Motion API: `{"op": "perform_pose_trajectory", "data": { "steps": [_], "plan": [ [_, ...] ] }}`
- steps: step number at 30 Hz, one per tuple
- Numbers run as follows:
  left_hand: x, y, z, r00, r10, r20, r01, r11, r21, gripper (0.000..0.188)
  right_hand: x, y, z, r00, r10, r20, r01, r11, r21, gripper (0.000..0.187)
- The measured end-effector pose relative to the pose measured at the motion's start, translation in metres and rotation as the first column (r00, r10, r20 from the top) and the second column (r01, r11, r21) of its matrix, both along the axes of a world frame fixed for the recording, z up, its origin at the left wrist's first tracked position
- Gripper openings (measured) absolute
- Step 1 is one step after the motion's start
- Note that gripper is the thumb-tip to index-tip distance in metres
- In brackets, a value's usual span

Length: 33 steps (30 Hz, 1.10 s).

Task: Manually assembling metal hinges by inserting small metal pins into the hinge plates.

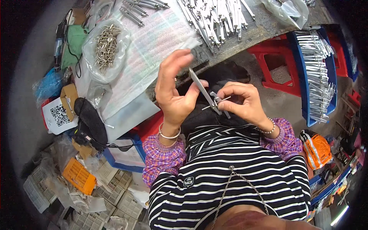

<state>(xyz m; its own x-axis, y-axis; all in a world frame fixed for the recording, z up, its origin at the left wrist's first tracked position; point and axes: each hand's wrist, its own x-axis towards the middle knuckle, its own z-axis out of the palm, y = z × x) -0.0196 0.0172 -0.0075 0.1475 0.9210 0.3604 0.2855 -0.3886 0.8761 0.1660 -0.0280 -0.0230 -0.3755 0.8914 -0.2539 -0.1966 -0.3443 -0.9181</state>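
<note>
Over my lap, a flat silvery metal bar (200, 85) is tilted between my hands. A small metal fitting and a thin pin (206, 107) sit crosswise at its lower end. My right hand (245, 101) pinches that end between thumb and forefinger; the fingertips hide just what they grip. Close against the bar's left side is the thumb of my left hand (174, 90). The other left fingers are raised and spread, slightly blurred at the tips. On the table, a clear plastic bag (90, 57) lies open around a heap of small metal pins (107, 46).
Many metal bars (220, 19) lie piled on the worktable (253, 36), beside several grey rods (140, 9). At the right, a blue tray (305, 88) full of metal parts stands by a red stool (268, 63). An orange basket (78, 176) sits lower left.
</note>
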Motion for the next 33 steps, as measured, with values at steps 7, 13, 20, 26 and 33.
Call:
{"op": "perform_pose_trajectory", "data": {
  "steps": [7,13,20,26,33],
  "plan": [
    [0.007,-0.031,0.0,0.952,-0.176,0.252,0.266,0.882,-0.389,0.079,0.001,0.006,-0.001,0.959,-0.175,0.223,0.105,0.951,0.292,0.015],
    [0.023,-0.047,-0.014,0.91,-0.054,0.411,0.324,0.712,-0.623,0.072,0.005,0.008,0.003,0.95,-0.255,0.179,0.207,0.946,0.249,0.016],
    [0.022,-0.052,-0.016,0.98,-0.106,0.166,0.169,0.887,-0.429,0.048,-0.008,-0.005,-0.005,0.931,-0.338,0.14,0.303,0.926,0.226,0.016],
    [0.022,-0.051,-0.014,0.997,-0.053,0.056,0.072,0.908,-0.412,0.043,-0.018,-0.01,-0.017,0.903,-0.428,-0.049,0.426,0.904,-0.042,0.019],
    [0.02,-0.046,-0.019,0.947,0.049,0.318,0.167,0.77,-0.616,0.041,-0.015,-0.006,-0.02,0.926,-0.374,-0.057,0.351,0.906,-0.238,0.022]
  ]
}}
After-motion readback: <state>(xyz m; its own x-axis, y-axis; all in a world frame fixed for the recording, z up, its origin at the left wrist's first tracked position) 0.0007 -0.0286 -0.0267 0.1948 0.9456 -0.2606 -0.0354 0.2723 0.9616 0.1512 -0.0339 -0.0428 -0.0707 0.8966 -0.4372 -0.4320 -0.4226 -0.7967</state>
